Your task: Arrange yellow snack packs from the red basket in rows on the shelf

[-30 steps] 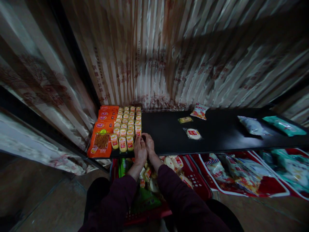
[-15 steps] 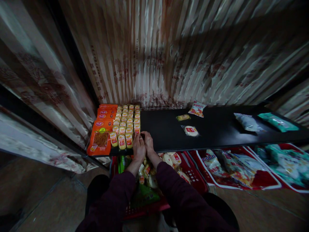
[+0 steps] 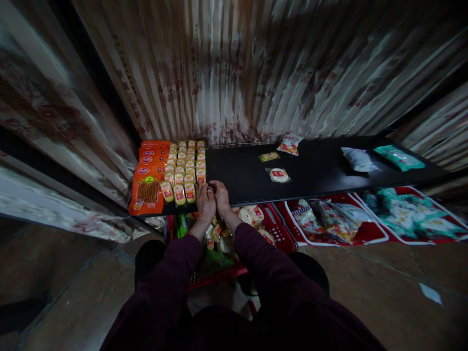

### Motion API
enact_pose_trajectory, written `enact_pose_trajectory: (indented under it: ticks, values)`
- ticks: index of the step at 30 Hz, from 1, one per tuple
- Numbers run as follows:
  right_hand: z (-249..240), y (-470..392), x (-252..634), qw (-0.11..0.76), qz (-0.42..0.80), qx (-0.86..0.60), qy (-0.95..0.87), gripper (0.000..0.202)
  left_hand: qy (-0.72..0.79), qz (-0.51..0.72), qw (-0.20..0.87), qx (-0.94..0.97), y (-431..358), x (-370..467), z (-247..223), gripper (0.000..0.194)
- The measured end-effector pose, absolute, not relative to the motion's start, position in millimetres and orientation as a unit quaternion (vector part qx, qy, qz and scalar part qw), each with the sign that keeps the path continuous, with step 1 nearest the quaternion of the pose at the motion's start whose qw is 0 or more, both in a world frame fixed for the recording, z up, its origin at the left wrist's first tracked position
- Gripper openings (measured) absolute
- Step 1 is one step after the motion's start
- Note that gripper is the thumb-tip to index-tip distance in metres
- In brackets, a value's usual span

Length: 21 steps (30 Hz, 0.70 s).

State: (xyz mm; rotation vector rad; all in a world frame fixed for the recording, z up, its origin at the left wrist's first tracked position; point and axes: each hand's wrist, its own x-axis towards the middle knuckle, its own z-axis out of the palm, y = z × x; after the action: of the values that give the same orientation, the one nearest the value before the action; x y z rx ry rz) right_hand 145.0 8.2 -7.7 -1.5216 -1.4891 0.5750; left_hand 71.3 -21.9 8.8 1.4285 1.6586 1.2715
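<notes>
On the left part of a black shelf (image 3: 237, 187), small yellow wrapped cakes (image 3: 179, 194) stand in tight rows running front to back. My left hand (image 3: 206, 204) is closed at the front end of the rightmost row, its fingertips against the wrapped cakes there. Right beside it, my right hand (image 3: 221, 197) has its fingers curled in toward the left hand. Whatever lies between or under the fingers is hidden. Left of the rows lie orange snack packets (image 3: 148, 187), overlapping one another.
Farther right on the shelf lie a flat yellow packet (image 3: 269, 156), a round white wrapped cake (image 3: 278, 175), a red-and-white bag (image 3: 290, 144), a whitish bag (image 3: 358, 159) and a teal bag (image 3: 399, 157). Red baskets (image 3: 283, 229) of packets stand below. A pleated curtain (image 3: 234, 73) hangs behind.
The view has shifted, so the shelf sits higher in the picture. My hands stay together at the front of the rightmost cake row, with little visible movement against it.
</notes>
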Motion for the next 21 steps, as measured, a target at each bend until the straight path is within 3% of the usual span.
enact_pose_trajectory:
  ticks: [14, 21]
  values:
    - [-10.1, -83.8, 155.1, 0.474, 0.282, -0.581, -0.599, 0.032, 0.563, 0.521, 0.301, 0.566, -111.3, 78.0, -2.4, 0.032]
    - [-49.7, -128.5, 155.1, 0.408, 0.366, -0.618, -0.564, 0.036, 0.635, 0.407, 0.357, 0.55, -145.8, 77.4, -43.8, 0.031]
